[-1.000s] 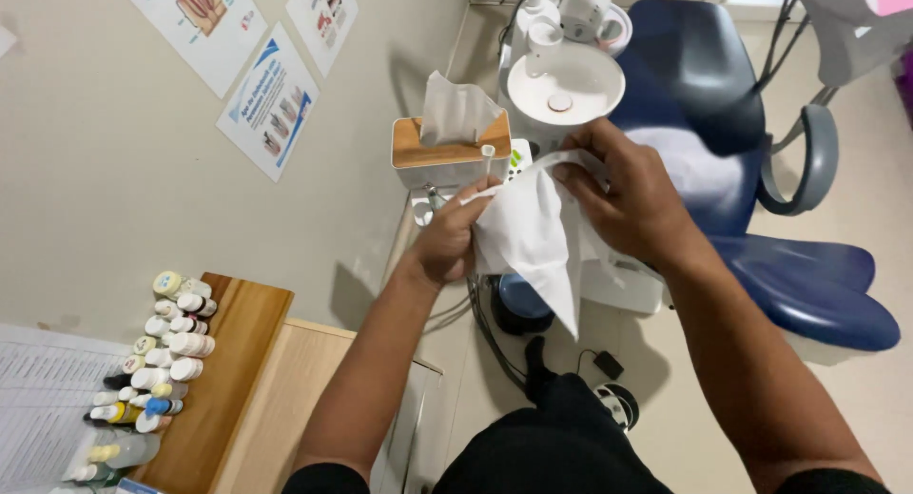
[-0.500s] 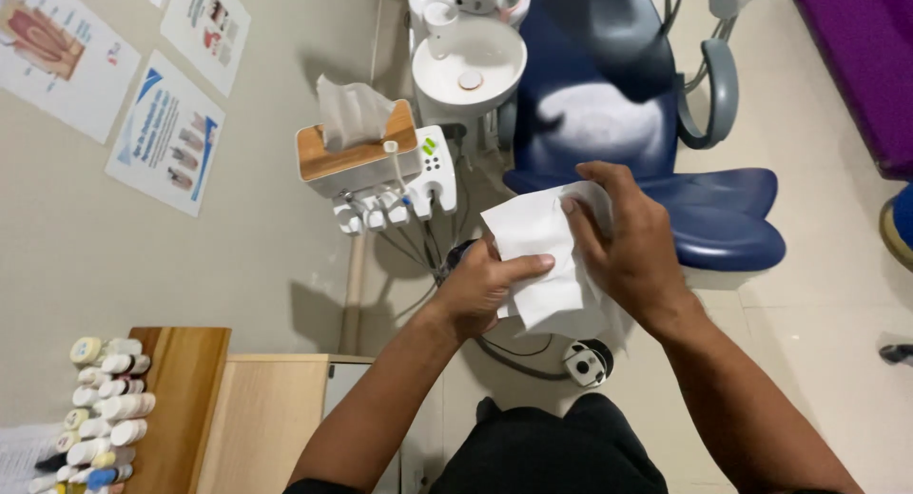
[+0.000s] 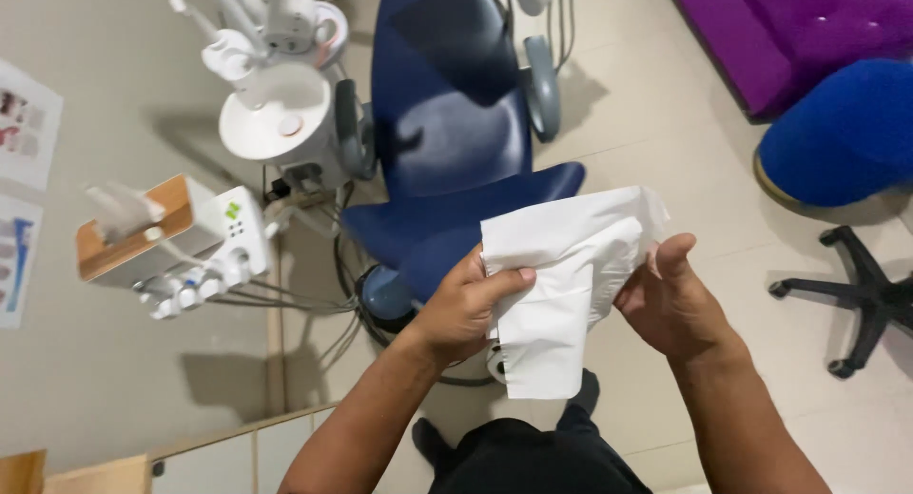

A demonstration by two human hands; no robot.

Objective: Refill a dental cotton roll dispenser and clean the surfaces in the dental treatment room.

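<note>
My left hand (image 3: 466, 309) and right hand (image 3: 670, 304) pinch opposite edges of a white tissue (image 3: 561, 285), above open floor (image 3: 666, 161) beside the blue dental chair (image 3: 447, 142).

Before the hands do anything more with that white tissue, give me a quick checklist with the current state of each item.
1. Left hand grips the white tissue: ok, thumb and fingers pinch its left edge.
2. Right hand grips the tissue: ok, it holds the right side with the thumb up.
3. Tissue whole, not torn: cannot tell, it is creased and folded over itself.
4. Tissue off the floor: ok, it hangs in the air between the hands.
5. Blue dental chair seat bare: ok, nothing lies on the part that shows.
6. Tissue box within reach: cannot tell, it sits on the tray to the left.
</note>
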